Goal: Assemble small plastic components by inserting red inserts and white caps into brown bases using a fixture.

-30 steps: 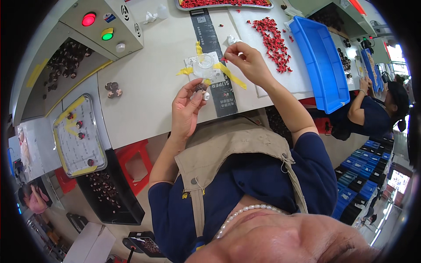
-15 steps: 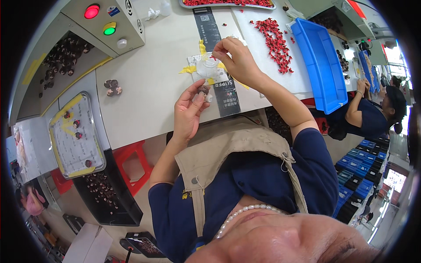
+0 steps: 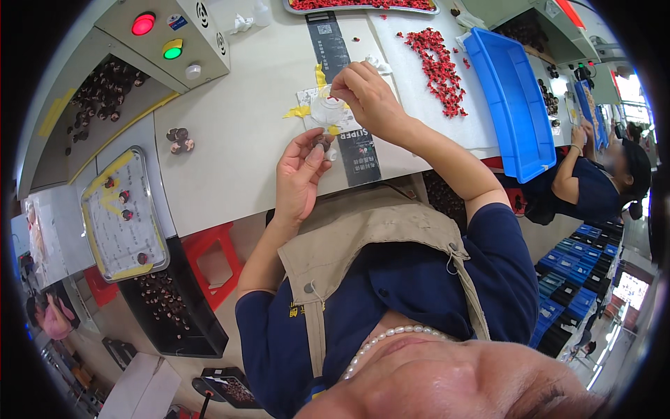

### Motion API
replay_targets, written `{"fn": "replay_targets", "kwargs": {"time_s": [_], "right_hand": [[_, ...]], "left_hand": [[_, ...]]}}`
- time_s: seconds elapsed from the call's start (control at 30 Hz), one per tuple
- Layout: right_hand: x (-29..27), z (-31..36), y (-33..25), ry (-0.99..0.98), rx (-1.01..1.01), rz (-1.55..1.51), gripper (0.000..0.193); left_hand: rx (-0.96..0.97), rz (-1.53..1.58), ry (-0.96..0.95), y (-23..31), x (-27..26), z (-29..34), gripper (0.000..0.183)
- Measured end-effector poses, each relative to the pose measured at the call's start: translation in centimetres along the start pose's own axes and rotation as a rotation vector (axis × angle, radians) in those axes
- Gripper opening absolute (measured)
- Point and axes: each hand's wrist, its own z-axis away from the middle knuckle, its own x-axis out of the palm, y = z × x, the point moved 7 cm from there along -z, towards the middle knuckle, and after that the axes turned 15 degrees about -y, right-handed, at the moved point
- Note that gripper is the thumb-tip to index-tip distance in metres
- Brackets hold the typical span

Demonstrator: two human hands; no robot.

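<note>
Near the table's front edge, my left hand (image 3: 299, 176) is closed around a small dark-brown and pale figure head (image 3: 321, 142), thumb on top. A bit of white stuff shows beside its fingers. Farther off and to the right, my right hand (image 3: 370, 99) pinches a small red piece (image 3: 333, 98), mostly hidden by the fingertips. Those fingertips are over the edge of a clear round dish (image 3: 322, 112), which sits on a white card fixed with yellow tape (image 3: 299, 112).
Many red pieces (image 3: 436, 73) lie on a white sheet beside a blue bin (image 3: 508, 105). Another tray (image 3: 363, 10) of red pieces is at the back. Several brown heads (image 3: 180, 141) sit at left, near a taped metal tray (image 3: 125, 241) and a machine with lights (image 3: 143, 23).
My right hand has shifted slightly left and down, bringing the red piece nearer the dish. The left hand still holds the head, which looks turned a little.
</note>
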Motion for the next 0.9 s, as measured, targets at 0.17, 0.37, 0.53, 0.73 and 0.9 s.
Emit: {"fn": "replay_targets", "kwargs": {"time_s": [0.17, 0.37, 0.53, 0.73, 0.9], "right_hand": [[-1.0, 0.3, 0.2, -0.013, 0.139, -0.307, 0.005], [0.1, 3.4, -0.9, -0.115, 0.308, -0.735, 0.007], [0.4, 4.5, -1.3, -0.088, 0.301, -0.725, 0.009], [0.3, 4.8, -1.4, -0.053, 0.275, -0.646, 0.008], [-0.6, 5.0, -2.5, -0.014, 0.172, -0.492, 0.007]], "left_hand": [[0.026, 0.047, -0.012, 0.0, 0.5, -0.4, 0.031], [0.067, 0.076, -0.018, -0.1, 1.5, -1.0, 0.03], [0.053, 0.096, -0.039, -0.6, 2.0, -1.1, 0.03], [0.056, 0.07, -0.012, -0.8, 2.5, -1.1, 0.031], [0.118, -0.108, 0.012, -0.1, 2.8, -0.9, 0.032]]}}
